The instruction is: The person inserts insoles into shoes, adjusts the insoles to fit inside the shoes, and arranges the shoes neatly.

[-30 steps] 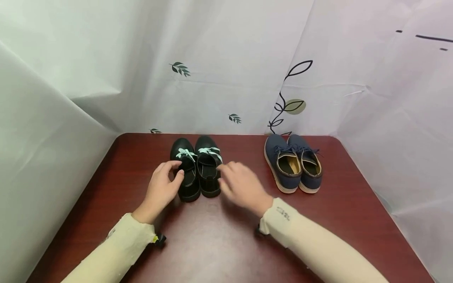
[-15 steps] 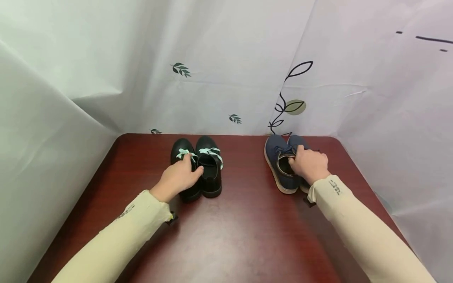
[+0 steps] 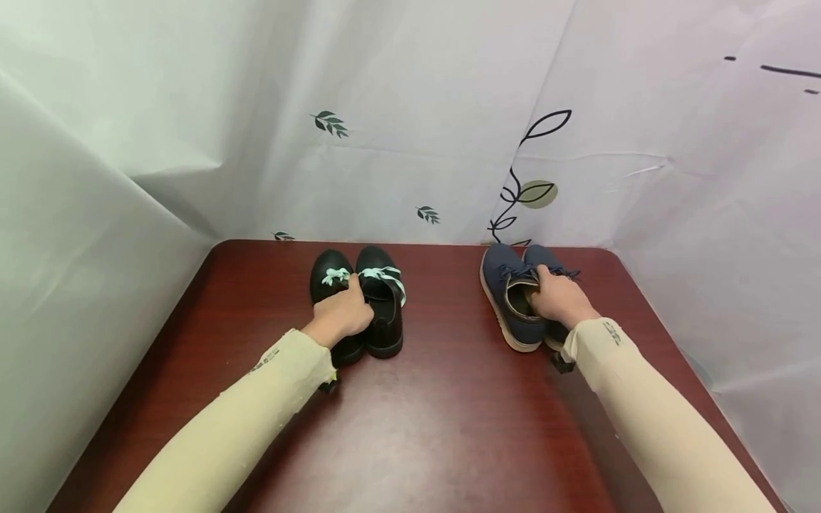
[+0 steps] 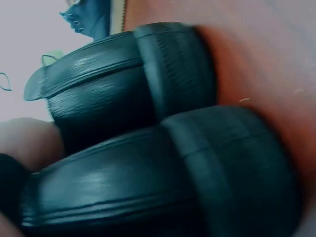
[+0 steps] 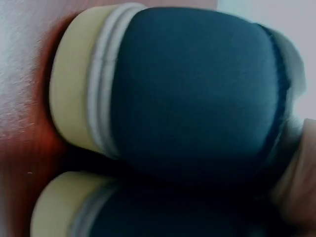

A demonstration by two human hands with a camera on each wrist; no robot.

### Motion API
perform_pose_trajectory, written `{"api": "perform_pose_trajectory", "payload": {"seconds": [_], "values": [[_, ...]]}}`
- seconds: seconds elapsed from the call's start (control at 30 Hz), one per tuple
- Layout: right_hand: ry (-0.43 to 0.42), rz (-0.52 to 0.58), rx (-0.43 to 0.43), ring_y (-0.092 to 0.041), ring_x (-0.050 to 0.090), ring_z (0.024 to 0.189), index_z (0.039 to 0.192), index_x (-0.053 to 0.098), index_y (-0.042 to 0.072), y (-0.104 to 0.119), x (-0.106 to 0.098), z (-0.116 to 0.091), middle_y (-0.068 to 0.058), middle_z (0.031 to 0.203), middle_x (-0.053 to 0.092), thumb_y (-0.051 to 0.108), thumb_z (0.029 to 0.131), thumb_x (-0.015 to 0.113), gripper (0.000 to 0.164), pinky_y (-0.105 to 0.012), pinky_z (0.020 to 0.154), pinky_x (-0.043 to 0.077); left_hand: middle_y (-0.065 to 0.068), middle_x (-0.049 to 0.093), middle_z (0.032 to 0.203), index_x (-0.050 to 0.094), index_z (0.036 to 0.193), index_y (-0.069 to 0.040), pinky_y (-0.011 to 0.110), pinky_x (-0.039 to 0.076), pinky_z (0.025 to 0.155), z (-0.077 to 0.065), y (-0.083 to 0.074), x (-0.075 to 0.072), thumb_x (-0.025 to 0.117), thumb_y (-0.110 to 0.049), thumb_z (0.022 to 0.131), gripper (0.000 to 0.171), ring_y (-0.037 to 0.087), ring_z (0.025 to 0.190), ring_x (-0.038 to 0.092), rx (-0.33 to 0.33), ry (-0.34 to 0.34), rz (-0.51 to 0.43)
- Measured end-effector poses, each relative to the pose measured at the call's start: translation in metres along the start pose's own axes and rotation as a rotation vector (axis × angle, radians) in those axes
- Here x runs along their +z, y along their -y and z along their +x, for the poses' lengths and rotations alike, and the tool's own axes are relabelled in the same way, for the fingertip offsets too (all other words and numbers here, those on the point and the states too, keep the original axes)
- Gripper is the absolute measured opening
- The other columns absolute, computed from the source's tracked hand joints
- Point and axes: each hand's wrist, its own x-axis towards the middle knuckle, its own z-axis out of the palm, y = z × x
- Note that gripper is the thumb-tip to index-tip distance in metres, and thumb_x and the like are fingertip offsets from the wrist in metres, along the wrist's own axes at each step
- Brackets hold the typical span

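Note:
Two black shoes [image 3: 330, 265] with pale mint laces stand side by side at the back left, toes away from me. My left hand [image 3: 343, 312] grips them at their openings, covering much of the left shoe. In the left wrist view both black heels [image 4: 232, 163] fill the picture, with fingers at the left edge. Toward the right is a pair of navy blue shoes [image 3: 502, 265] with tan soles. There my right hand [image 3: 563, 299] holds the neighbouring sides of the pair, thumb inside the left shoe's opening. A blue heel [image 5: 197, 89] shows large in the right wrist view.
The dark red table [image 3: 410, 420] has rounded back corners. White cloth [image 3: 385, 157] with leaf prints hangs behind it and along both sides. A stretch of tabletop lies between the two pairs.
My right hand has left the black shoes, crossed to the right and taken hold of the blue shoes. My left hand has shifted right and closed on the black pair.

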Motion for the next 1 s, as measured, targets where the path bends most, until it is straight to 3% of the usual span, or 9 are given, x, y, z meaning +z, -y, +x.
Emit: {"api": "perform_pose_trajectory", "payload": {"seconds": [0.13, 0.4, 0.63, 1.0], "values": [[-0.022, 0.034, 0.008, -0.055, 0.063, 0.100, 0.152, 0.025, -0.007, -0.001, 0.005, -0.001, -0.044, 0.129, 0.057, 0.020, 0.097, 0.049, 0.065, -0.066, 0.084, 0.053, -0.001, 0.053, 0.052, -0.004, 0.160, -0.003, 0.031, 0.031, 0.045, 0.001, 0.002, 0.004, 0.038, -0.025, 0.100, 0.077, 0.015, 0.043, 0.039, 0.041, -0.012, -0.019], [-0.031, 0.089, 0.074, -0.062, 0.045, 0.127, 0.154, 0.021, -0.010, 0.022, 0.012, 0.003, -0.045, 0.142, 0.047, 0.017, 0.094, 0.047, 0.071, -0.072, 0.107, 0.042, -0.003, 0.052, 0.052, 0.001, 0.161, -0.007, 0.028, 0.024, 0.041, 0.003, 0.012, 0.004, 0.034, -0.024, 0.101, 0.071, 0.013, 0.041, 0.035, 0.111, -0.033, -0.048], [-0.040, 0.083, 0.063, -0.062, 0.047, 0.126, 0.154, 0.022, -0.010, 0.034, 0.015, 0.007, -0.044, 0.137, 0.053, 0.013, 0.091, 0.048, 0.072, -0.067, 0.100, 0.045, -0.003, 0.051, 0.051, 0.001, 0.161, -0.007, 0.027, 0.024, 0.042, 0.004, 0.009, 0.007, 0.034, -0.024, 0.104, 0.068, 0.012, 0.041, 0.034, 0.110, -0.036, -0.042], [-0.039, 0.089, 0.048, -0.060, 0.052, 0.122, 0.153, 0.023, -0.010, 0.051, 0.018, 0.007, -0.043, 0.137, 0.054, 0.014, 0.092, 0.049, 0.070, -0.070, 0.107, 0.043, -0.002, 0.052, 0.052, 0.003, 0.161, -0.007, 0.029, 0.025, 0.042, 0.005, 0.005, 0.007, 0.034, -0.024, 0.103, 0.068, 0.014, 0.042, 0.035, 0.098, -0.064, -0.028]]}}
